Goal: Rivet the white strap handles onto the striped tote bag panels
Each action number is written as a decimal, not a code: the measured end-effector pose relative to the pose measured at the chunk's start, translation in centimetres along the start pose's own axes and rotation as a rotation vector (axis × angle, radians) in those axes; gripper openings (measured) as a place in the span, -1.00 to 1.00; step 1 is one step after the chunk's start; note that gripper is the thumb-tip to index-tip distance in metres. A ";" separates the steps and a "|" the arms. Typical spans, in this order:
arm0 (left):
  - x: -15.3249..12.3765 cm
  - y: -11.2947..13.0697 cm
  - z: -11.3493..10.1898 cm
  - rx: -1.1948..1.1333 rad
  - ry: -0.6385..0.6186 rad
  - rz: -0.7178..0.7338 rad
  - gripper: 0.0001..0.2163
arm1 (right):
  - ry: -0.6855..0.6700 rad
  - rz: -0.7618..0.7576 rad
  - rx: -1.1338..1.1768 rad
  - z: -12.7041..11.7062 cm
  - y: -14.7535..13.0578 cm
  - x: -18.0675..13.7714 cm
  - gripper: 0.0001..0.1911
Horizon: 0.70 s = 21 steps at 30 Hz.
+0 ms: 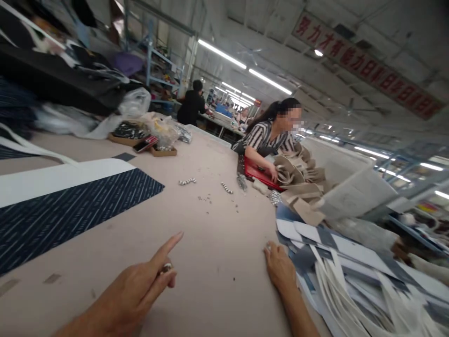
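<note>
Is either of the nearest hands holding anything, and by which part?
Can't tell: a small shiny thing shows at the left hand, perhaps only worn; the right hand is too blurred.

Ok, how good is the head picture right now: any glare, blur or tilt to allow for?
Head view: ceiling tube lights glare white; also in the head view, the scene leans, the red-lettered banner sloping down rightward and its characters smeared; head view, lower right: white straps look soft; head view, near: left hand and right hand remain readable.
</note>
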State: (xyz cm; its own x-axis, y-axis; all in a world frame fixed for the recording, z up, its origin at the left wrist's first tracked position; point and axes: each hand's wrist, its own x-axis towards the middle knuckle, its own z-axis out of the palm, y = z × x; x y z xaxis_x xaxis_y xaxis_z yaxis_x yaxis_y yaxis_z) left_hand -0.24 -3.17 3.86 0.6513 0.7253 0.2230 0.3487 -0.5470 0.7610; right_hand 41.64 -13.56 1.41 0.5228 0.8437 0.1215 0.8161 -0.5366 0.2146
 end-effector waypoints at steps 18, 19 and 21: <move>-1.0 -4.3 0.4 0.413 0.160 0.073 0.08 | -0.547 -0.220 1.637 -9.6 -28.6 -7.8 -0.74; -1.2 -5.0 0.7 0.418 0.117 0.051 0.12 | -0.588 -0.191 1.661 -8.9 -29.1 -7.7 -0.70; -1.5 -6.3 1.3 0.421 0.058 0.046 0.10 | -0.650 -0.147 1.696 -7.7 -29.9 -7.4 -0.63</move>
State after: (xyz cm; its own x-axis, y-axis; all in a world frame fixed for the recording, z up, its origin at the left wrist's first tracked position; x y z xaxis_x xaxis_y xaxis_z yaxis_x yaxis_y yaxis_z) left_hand -2.57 -1.37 -2.10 0.6381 0.7117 0.2939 0.5724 -0.6937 0.4372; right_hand 11.46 -3.65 1.52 0.0953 0.9639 -0.2487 -0.0181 -0.2481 -0.9686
